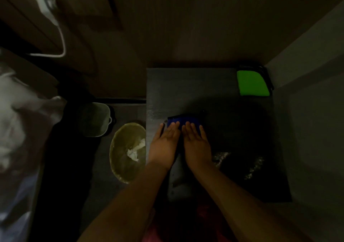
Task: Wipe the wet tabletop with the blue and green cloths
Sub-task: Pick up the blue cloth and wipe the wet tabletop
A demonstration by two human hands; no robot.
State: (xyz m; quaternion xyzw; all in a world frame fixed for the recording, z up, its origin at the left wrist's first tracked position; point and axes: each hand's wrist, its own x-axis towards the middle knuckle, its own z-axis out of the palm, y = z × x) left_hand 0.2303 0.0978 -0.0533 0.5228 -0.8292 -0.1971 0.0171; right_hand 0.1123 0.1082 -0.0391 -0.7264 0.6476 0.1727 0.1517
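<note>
Left of the desk [195,89] a bowl [119,148] and bucket [95,119] were seen, the green cloth [252,83] at its far-right corner. The blue cloth [183,121] was pressed by left hand [164,145] and right hand [197,143], grips wide.

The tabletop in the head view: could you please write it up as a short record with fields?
tabletop: dark, with glistening wet patches near the right front
blue cloth: under both hands, left of centre
green cloth: folded, far right corner, untouched
left hand: flat, fingers straight, pressing the blue cloth
right hand: flat, beside the left, pressing the blue cloth
floor, left: round basket holding white crumpled material
</note>
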